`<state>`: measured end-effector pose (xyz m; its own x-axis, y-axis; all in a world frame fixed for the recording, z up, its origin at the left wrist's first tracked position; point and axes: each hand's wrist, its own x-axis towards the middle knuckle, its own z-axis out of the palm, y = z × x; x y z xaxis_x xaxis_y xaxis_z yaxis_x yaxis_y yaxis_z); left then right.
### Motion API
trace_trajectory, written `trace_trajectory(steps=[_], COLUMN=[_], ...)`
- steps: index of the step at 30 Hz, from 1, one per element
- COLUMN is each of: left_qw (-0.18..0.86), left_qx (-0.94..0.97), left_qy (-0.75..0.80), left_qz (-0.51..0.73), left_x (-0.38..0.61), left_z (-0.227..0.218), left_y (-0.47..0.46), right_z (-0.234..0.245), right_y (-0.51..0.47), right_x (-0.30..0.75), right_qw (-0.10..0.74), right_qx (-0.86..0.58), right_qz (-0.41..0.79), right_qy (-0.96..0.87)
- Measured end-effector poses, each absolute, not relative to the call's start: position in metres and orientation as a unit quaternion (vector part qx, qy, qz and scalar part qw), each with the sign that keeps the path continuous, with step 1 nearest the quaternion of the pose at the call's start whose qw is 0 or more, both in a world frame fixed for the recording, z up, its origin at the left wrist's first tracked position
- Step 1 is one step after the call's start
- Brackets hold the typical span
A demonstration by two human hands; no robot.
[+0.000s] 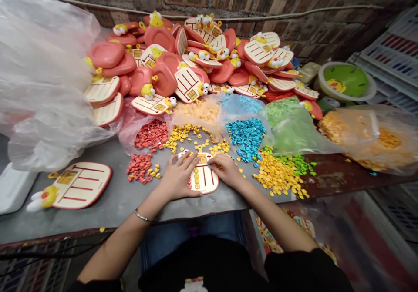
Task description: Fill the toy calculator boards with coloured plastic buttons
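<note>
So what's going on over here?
A person has their left hand and right hand on a cream, red-lined plastic board holding a column of yellow pieces. Loose red pieces, loose yellow pieces, blue pieces and green pieces lie around it on a grey table, with a heap of orange-red duck-headed boards behind.

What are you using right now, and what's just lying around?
Being used:
left hand, right hand, cream board, yellow pieces on it, loose red pieces, loose blue pieces

Just lying around:
spare board, heap of boards, green basin, white crates, plastic sheet
</note>
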<state>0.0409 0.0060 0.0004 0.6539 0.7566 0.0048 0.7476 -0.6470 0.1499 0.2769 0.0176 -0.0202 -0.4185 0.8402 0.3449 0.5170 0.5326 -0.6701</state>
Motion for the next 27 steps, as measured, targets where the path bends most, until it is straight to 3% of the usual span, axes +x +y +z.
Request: trace_trajectory(steps=[5, 9, 13, 19, 24, 27], left_qw=[0.070, 0.068, 0.065, 0.059, 0.055, 0.056], left_qx=[0.906, 0.903, 0.902, 0.904, 0.908, 0.907], left_qy=[0.416, 0.423, 0.427, 0.423, 0.415, 0.417], left_qz=[0.035, 0.024, 0.020, 0.020, 0.024, 0.029], left_x=[0.042, 0.044, 0.044, 0.043, 0.042, 0.042], left_z=[0.003, 0.006, 0.007, 0.006, 0.004, 0.004], left_y=[0.005, 0.004, 0.004, 0.004, 0.004, 0.004], right_z=[-0.026, -0.029, -0.027, -0.029, -0.032, -0.030], right_y=[0.014, 0.008, 0.013, 0.024, 0.020, 0.025], right_x=[0.272, 0.266, 0.268, 0.273, 0.268, 0.274], right_qw=[0.384, 0.398, 0.388, 0.377, 0.385, 0.367], right_qx=[-0.459, -0.468, -0.451, -0.431, -0.473, -0.433], right_qz=[0.303, 0.273, 0.260, 0.350, 0.304, 0.346], right_qy=[-0.741, -0.740, -0.760, -0.741, -0.732, -0.747])
